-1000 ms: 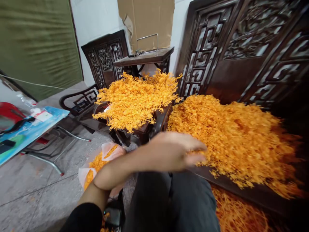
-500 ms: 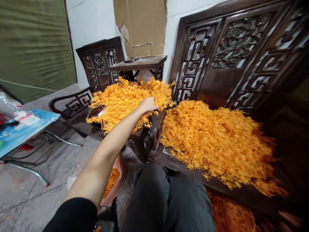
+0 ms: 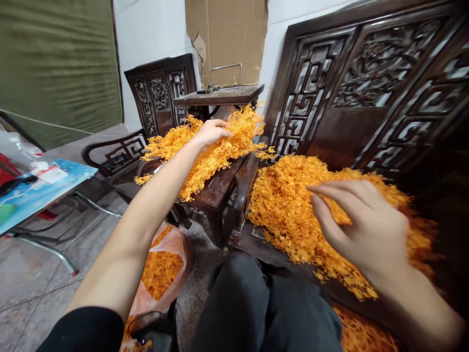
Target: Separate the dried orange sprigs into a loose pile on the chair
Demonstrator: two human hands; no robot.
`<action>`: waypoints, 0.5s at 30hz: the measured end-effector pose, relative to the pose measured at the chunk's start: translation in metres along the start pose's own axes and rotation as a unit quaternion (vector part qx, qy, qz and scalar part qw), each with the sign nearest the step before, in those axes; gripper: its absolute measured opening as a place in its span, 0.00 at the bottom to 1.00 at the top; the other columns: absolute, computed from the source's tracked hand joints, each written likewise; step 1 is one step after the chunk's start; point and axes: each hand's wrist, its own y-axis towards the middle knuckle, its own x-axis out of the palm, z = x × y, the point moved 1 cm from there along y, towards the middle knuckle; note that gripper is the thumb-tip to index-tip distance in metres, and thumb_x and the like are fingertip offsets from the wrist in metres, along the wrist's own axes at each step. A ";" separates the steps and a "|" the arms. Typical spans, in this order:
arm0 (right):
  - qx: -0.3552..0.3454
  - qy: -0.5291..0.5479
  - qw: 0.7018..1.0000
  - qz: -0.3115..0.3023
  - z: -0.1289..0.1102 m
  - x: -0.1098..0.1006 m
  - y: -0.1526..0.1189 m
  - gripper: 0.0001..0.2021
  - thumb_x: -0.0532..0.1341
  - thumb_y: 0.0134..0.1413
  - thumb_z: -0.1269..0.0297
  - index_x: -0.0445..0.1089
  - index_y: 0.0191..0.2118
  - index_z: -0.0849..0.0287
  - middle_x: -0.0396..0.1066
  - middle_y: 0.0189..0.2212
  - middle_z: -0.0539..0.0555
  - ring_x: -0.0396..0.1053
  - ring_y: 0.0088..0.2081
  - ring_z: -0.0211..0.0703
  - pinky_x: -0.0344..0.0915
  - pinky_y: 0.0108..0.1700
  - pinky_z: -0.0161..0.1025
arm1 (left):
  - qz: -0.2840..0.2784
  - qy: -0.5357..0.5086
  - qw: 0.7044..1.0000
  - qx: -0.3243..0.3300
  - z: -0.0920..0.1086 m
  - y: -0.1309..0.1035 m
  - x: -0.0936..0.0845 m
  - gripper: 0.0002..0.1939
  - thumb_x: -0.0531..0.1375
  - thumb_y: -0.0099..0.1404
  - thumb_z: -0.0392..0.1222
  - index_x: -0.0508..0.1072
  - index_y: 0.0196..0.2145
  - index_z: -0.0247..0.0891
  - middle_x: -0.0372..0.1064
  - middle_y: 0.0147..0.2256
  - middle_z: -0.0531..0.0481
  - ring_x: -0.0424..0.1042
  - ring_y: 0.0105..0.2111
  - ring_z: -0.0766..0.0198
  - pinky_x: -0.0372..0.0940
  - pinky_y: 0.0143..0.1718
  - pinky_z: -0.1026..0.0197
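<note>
My left hand reaches forward, its fingers closed on a clump of orange flower-like pieces raised at the right of the far heap. The rest of that heap spreads over a dark wooden stand, partly behind my forearm. My right hand hovers over the larger orange heap on the bench. Its fingers stretch leftward, the thumb a little apart from them, and nothing shows between them. Whether the pieces are strung together I cannot tell.
Below my left forearm stands a pinkish plastic bag with more orange pieces inside. A carved dark wooden bench back rises behind the right heap. A blue-topped folding table is at left. A small wooden table holds a wire frame.
My left hand has drawn back slightly and lifted a clump, baring part of the stand's top. My right hand has come in from the lower right, over the bench heap.
</note>
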 end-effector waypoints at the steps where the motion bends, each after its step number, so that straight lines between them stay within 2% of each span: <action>1: -0.001 0.008 1.000 -0.003 0.004 0.019 0.019 0.12 0.61 0.61 0.65 0.72 0.50 0.49 0.76 0.41 0.57 0.73 0.44 0.53 0.71 0.48 0.53 | -0.019 -0.013 1.000 0.001 -0.001 -0.002 0.002 0.18 0.68 0.51 0.33 0.78 0.42 0.32 0.73 0.34 0.47 0.70 0.33 0.63 0.64 0.38 0.59; 3: 0.028 0.028 0.999 -0.018 0.016 0.056 0.056 0.12 0.59 0.62 0.63 0.73 0.49 0.57 0.73 0.43 0.61 0.71 0.46 0.56 0.70 0.49 0.54 | -0.046 -0.022 0.998 0.026 -0.003 -0.005 0.006 0.20 0.70 0.50 0.36 0.78 0.43 0.33 0.72 0.33 0.48 0.69 0.32 0.64 0.64 0.39 0.59; 7: 0.149 0.064 0.986 -0.039 0.043 0.115 0.110 0.20 0.57 0.57 0.73 0.70 0.55 0.62 0.68 0.52 0.65 0.70 0.51 0.54 0.67 0.57 0.51 | -0.049 -0.040 0.996 0.067 -0.008 -0.005 0.014 0.17 0.69 0.55 0.38 0.76 0.43 0.32 0.72 0.32 0.48 0.69 0.33 0.66 0.64 0.43 0.57; 9: 0.263 0.050 0.958 -0.103 0.058 0.137 0.120 0.22 0.59 0.53 0.74 0.70 0.55 0.65 0.70 0.51 0.66 0.72 0.50 0.54 0.69 0.55 0.50 | -0.030 -0.042 0.997 0.064 -0.011 -0.002 0.014 0.15 0.67 0.56 0.37 0.76 0.42 0.32 0.73 0.33 0.48 0.70 0.33 0.65 0.65 0.43 0.57; 11: 0.344 0.030 0.915 -0.207 0.071 0.156 0.120 0.23 0.64 0.51 0.70 0.70 0.54 0.67 0.74 0.48 0.66 0.73 0.48 0.57 0.71 0.52 0.50 | -0.007 -0.026 0.997 0.071 -0.012 -0.001 0.012 0.13 0.66 0.58 0.38 0.76 0.41 0.33 0.73 0.35 0.47 0.71 0.36 0.64 0.65 0.46 0.56; 12: 0.342 0.023 0.904 -0.256 0.075 0.164 0.117 0.25 0.66 0.51 0.66 0.70 0.56 0.66 0.75 0.48 0.65 0.74 0.48 0.58 0.71 0.51 0.50 | -0.002 -0.012 0.997 0.079 -0.013 -0.002 0.011 0.14 0.66 0.60 0.41 0.76 0.43 0.34 0.74 0.38 0.46 0.72 0.39 0.62 0.65 0.48 0.55; 13: 0.310 0.014 0.904 -0.295 0.078 0.171 0.113 0.27 0.66 0.52 0.62 0.69 0.58 0.65 0.76 0.48 0.65 0.74 0.49 0.58 0.71 0.52 0.50 | -0.006 0.010 0.996 0.089 -0.014 -0.004 0.011 0.16 0.66 0.61 0.44 0.75 0.45 0.35 0.74 0.41 0.45 0.72 0.42 0.60 0.65 0.50 0.53; 15: 0.208 -0.029 0.914 -0.347 0.079 0.180 0.104 0.27 0.63 0.58 0.56 0.68 0.61 0.61 0.76 0.49 0.65 0.74 0.51 0.59 0.70 0.53 0.51 | -0.031 0.079 0.991 0.105 -0.017 -0.011 0.015 0.28 0.69 0.58 0.51 0.73 0.53 0.38 0.71 0.49 0.43 0.70 0.50 0.54 0.63 0.56 0.49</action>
